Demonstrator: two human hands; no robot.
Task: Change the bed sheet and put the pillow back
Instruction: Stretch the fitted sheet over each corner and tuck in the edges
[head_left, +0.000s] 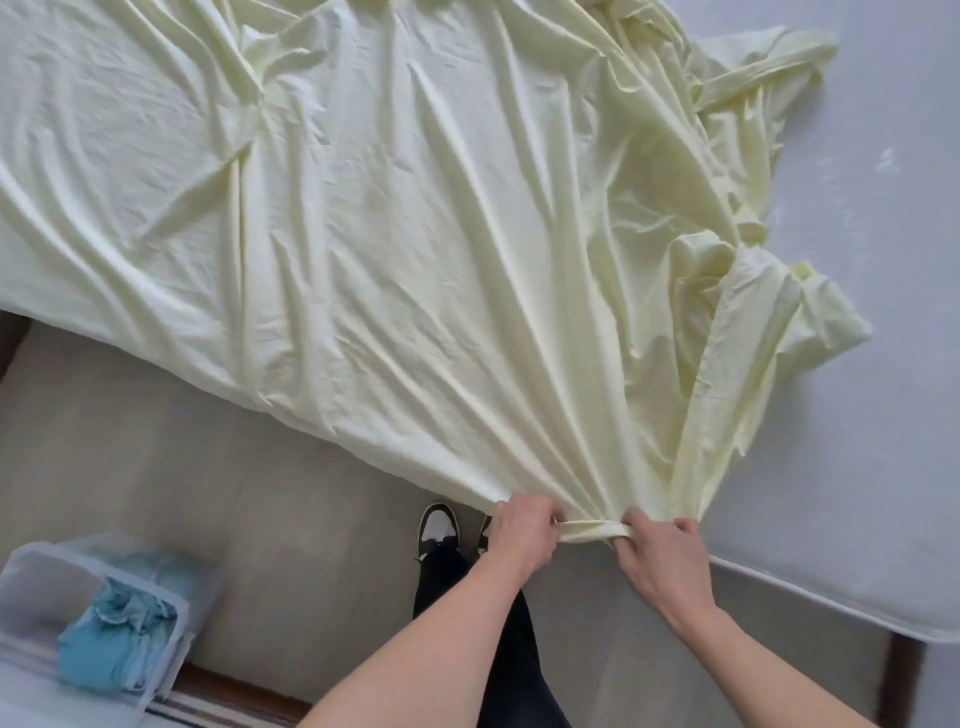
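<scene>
A pale yellow bed sheet (395, 218) lies wrinkled over most of the white mattress (857, 415), which shows bare on the right. The sheet's near edge is gathered into a bunch that hangs past the mattress side. My left hand (522, 532) grips that bunched hem on its left, and my right hand (662, 558) grips it on its right, with a short folded strip of sheet stretched between them. Folds fan out from my hands across the bed. The sheet's right part is crumpled in a heap (748, 104). No pillow is in view.
Grey carpet (182, 441) runs along the bed's near side. A clear plastic bin (93, 623) holding blue cloth stands at the lower left. My black-and-white shoes (439, 525) are beside the bed. The mattress corner (924, 629) is at the lower right.
</scene>
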